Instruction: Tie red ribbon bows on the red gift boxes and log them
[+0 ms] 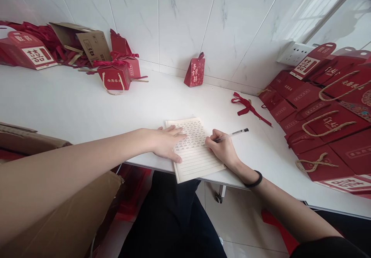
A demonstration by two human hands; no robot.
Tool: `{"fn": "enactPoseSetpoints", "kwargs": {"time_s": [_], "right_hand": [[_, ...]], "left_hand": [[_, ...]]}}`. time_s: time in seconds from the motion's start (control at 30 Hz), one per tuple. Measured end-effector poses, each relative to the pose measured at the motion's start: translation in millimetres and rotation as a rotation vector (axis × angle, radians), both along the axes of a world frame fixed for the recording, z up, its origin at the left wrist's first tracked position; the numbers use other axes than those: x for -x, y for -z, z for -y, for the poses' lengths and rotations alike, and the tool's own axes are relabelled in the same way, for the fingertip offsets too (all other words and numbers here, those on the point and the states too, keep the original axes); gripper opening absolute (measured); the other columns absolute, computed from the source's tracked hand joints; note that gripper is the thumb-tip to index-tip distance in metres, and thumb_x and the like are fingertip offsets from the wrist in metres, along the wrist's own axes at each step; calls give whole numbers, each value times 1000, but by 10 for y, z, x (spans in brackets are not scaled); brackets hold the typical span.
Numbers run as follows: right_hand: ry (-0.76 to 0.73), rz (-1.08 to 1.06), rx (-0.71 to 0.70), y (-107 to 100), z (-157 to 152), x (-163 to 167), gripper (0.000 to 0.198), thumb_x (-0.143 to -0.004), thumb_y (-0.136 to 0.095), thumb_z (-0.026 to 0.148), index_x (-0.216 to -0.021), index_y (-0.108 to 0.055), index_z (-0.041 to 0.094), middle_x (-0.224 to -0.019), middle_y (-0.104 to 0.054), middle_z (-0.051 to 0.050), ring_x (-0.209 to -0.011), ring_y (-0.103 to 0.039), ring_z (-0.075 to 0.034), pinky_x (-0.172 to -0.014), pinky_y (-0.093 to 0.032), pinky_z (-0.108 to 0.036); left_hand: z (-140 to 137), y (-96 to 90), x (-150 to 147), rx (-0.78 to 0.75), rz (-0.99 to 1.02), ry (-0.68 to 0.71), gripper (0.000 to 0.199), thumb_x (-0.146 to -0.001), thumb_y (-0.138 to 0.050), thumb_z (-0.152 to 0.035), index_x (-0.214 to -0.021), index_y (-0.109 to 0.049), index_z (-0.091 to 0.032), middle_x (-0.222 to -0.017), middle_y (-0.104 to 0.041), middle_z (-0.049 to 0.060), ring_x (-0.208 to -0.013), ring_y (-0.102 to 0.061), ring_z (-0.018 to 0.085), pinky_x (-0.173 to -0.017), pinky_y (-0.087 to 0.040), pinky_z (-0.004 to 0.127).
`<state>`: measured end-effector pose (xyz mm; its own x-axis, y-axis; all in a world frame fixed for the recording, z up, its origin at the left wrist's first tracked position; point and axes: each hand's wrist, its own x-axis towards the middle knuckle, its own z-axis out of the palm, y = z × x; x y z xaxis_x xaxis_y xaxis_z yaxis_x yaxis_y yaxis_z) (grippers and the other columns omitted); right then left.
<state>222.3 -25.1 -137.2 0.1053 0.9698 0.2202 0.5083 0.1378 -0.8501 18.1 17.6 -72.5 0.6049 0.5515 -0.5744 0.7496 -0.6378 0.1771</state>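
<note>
A lined notebook (199, 163) lies at the front edge of the white table, its lower corner jutting past the edge. Rows of small handwriting fill its upper half, while the lower lines are blank. My left hand (165, 142) rests flat on the page's left side, fingers spread. In my right hand (222, 147) is a pen (233, 134), pinched between thumb and fingers. The pen's dark end points up to the right; its tip is hidden behind my fingers near the last written row. A black band circles my right wrist.
Red gift boxes (307, 115) are stacked on the right, below a white power strip (294, 53). A loose red ribbon (249, 107) lies nearby. One small red box (194, 72) stands by the wall. More boxes and an open cardboard box (94, 45) sit back left. Cardboard (72, 207) stands below left.
</note>
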Motion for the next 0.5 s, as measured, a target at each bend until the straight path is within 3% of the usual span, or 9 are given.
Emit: {"fn": "enactPoseSetpoints", "kwargs": {"time_s": [0.5], "right_hand": [[22, -6, 19, 0, -3, 2, 23, -62, -47, 28, -52, -27, 20, -47, -30, 6, -47, -27, -9, -43, -22, -22]], "left_hand": [[13, -5, 1, -1, 17, -9, 92, -72, -48, -62, -143, -4, -23, -149, 8, 6, -138, 5, 27, -110, -9, 50]]}}
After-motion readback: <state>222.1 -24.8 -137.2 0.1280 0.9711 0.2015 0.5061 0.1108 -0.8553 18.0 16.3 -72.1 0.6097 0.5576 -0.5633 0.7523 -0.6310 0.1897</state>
